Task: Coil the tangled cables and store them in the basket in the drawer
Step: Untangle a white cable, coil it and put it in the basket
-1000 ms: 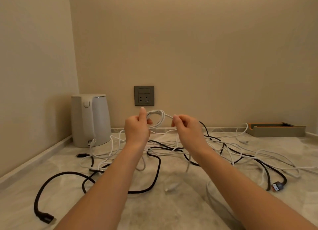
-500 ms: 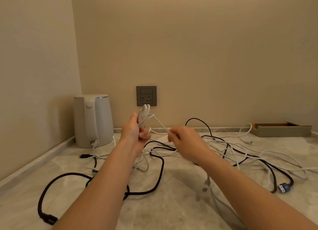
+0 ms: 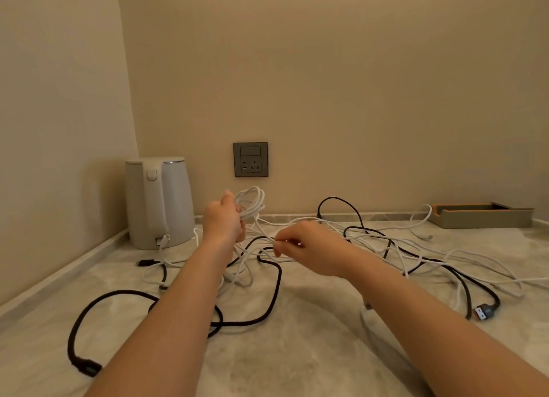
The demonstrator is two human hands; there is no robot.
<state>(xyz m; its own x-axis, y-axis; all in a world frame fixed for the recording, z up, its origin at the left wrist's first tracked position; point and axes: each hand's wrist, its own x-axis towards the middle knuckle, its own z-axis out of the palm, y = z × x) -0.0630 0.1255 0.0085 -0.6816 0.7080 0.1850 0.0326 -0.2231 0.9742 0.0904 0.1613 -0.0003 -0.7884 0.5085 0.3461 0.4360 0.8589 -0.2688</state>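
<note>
Item: white cable (image 3: 300,218), part-coiled, 1 end in hand, the rest lying on the desk (image 3: 297,352).

Location: a small coil (image 3: 251,202) of several white loops is held up above the desk, in front of the wall socket (image 3: 250,159). The loose run trails right and down into a tangle with at least 1 black cable (image 3: 269,304) and further white strands. The basket and drawer are not in view.

Risks, as judged:
- The free white run crosses over and under the black cable near the right hand; drawing more length may drag the black loop along or tighten a knot.
- The loops rest only in 1 closed grip; a tug from a snag could pull them loose and undo the coil.
- White strands lie just beside the kettle (image 3: 159,202) base; whether 1 is the kettle's own lead cannot be told. A hard pull there could shift the kettle.
- The USB plug (image 3: 482,313) at far right may catch on other strands when dragged.

Left hand (image 3: 222,224): fingers curled shut around the coil, thumb raised along the loops.

Right hand (image 3: 309,248): thumb and fingertips (image 3: 277,245) pressed together, pinching a thin white strand low over the tangle; other fingers loosely bent.

Also present: tan tray (image 3: 481,215), far right against the wall.
</note>
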